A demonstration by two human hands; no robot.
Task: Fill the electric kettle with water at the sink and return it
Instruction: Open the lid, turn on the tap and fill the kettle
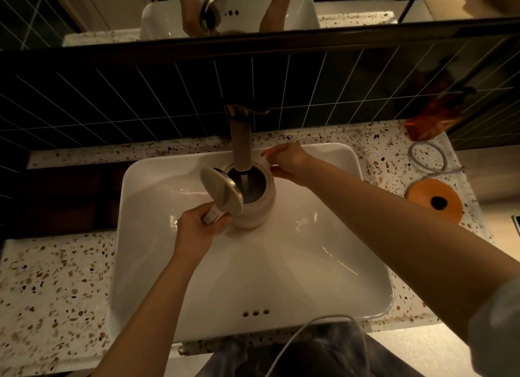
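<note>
Left hand (197,230) clamped on the electric kettle (253,205) handle (lid up) under the faucet (241,143); right hand (287,160) seemingly pinching the spout rim.

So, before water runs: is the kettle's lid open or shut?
Open. The lid is flipped back toward the handle, exposing the kettle interior beneath the faucet spout.
</note>
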